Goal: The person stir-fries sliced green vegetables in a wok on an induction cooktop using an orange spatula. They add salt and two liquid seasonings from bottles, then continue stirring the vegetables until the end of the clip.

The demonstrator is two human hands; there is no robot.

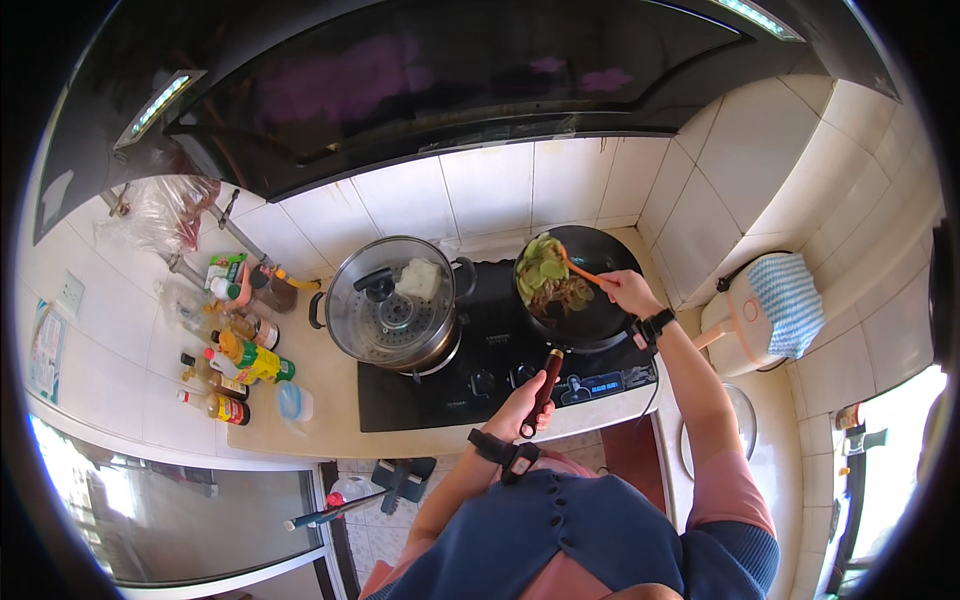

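My left hand grips the dark handle of a black frying pan on the right side of the gas stove. In my right hand is an orange spatula or spoon, its head among the food at the pan's left side. Green vegetable slices lie there, with brownish shreds nearer to me. To the left stands a steamer pot under a glass lid; a whitish block or bundle shows at its upper right.
Several sauce and oil bottles and a small blue-lidded container crowd the counter's left end. A cream appliance with a striped cloth stands at the right. A dark range hood hangs over the stove.
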